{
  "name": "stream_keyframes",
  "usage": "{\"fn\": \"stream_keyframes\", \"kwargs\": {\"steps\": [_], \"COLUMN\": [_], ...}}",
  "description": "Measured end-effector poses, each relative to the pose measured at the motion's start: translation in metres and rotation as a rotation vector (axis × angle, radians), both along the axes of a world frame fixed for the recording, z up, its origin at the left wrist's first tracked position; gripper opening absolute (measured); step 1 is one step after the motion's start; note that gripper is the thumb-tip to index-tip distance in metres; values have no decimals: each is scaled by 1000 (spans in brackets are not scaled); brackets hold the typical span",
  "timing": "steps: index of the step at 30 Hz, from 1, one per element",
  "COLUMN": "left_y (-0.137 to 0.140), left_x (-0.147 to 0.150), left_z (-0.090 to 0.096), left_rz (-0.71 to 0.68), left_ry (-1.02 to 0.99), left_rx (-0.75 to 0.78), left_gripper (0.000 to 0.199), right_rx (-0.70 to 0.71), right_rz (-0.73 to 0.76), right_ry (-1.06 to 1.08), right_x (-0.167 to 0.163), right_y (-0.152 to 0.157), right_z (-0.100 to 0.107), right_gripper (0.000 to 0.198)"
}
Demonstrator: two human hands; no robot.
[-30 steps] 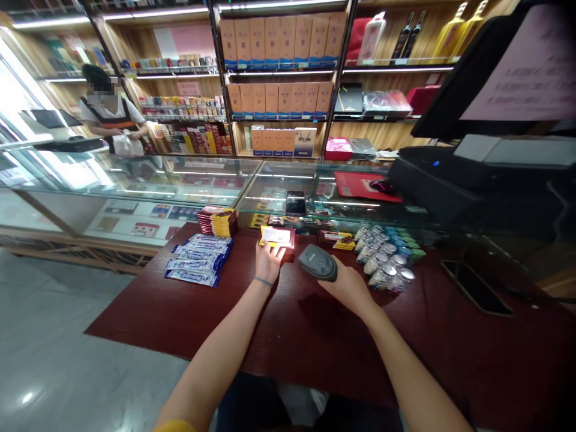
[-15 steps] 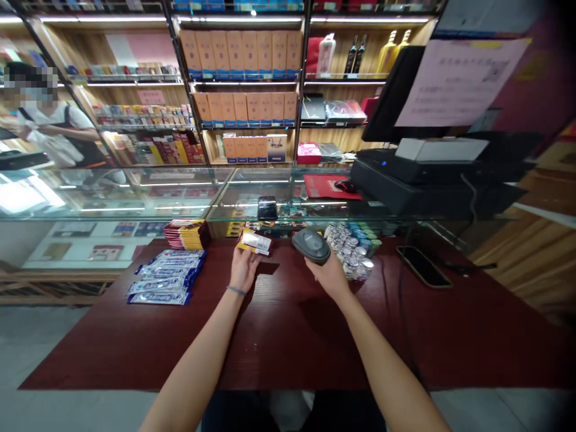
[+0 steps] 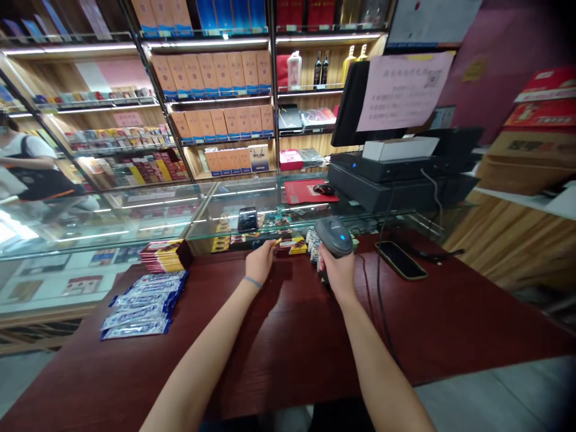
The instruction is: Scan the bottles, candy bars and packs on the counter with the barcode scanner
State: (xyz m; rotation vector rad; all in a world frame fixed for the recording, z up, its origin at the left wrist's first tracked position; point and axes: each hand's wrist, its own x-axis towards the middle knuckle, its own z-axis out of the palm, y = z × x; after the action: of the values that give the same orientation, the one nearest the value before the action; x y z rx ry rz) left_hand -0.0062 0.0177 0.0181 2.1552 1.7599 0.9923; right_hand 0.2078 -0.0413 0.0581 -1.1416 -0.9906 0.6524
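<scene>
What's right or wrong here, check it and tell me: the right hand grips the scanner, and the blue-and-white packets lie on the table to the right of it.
The side is wrong: in the head view, the blue-and-white packets lie on the table to the left of the scanner, which the right hand grips.

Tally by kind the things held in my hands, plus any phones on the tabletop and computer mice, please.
Scanner, in right hand: 1
Yellow-edged packet, in left hand, mostly hidden: 1
Phone, on tabletop: 1
Computer mouse, on red mat: 1
Total: 4
</scene>
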Motion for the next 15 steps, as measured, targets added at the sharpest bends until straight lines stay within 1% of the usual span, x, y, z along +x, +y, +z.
{"fn": "stream_keyframes", "kwargs": {"steps": [2,4,6,8,11,13,15], "left_y": [6,13,19,23,28,31,35], "left_x": [17,32,44,53,62,66,69], "left_z": [2,1,-3,-8,-18,-25,-32], "left_rz": [-79,-171,-228,-253,-281,-287,-291], "left_ry": [215,370,478,547,556,482,361], "left_rx": [6,35,72,95,120,127,119], "left_gripper": [31,30,28,29,33,35,38], "right_rx": [-14,-22,-27,-33,-50,-59,-52], "right_rz": [-18,-49,-66,-70,-91,-103,-78], "right_ry": [20,31,35,37,34,18,-49], "right_x": [2,3,4,5,7,8,10], "right_y": [1,2,3,4,6,6,5], "right_z": [0,0,0,-1,-2,-3,-2], "right_gripper": [32,34,37,41,45,46,45]}}
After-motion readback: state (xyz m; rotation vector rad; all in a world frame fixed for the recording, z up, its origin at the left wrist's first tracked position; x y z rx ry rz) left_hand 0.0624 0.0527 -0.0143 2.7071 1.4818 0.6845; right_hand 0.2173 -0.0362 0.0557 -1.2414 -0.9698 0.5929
